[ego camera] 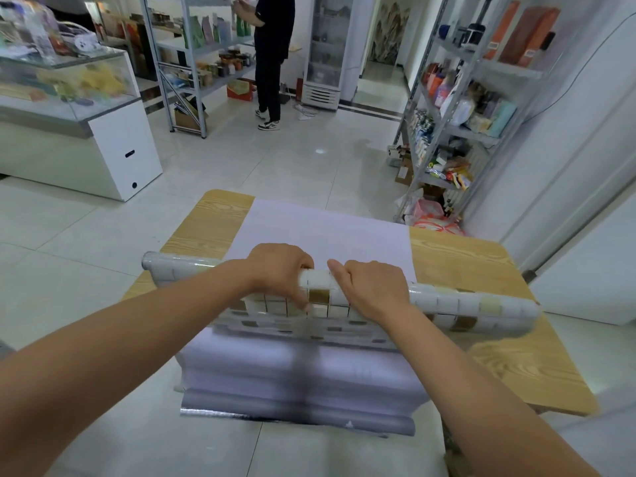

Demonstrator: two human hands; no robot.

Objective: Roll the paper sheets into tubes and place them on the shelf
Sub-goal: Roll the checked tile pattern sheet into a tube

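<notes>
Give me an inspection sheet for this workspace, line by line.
Surface: light wood-grain table, paper covering its middle.
Job's things: mosaic-patterned paper roll lying across the table, partly rolled; pale lilac unrolled sheet flat beyond it.
Clutter: pink plastic bags on the floor beside the grey metal shelf rack.
Grippers: left hand and right hand grip the roll's middle, fingers curled over it.
Cables: white cords on the floor by the white glass-door fridge.
Surroundings: glass display counter; person in dark clothes.

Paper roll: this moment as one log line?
step: rolling | left hand: grips paper roll | right hand: grips paper roll | sheet: flat on table
</notes>
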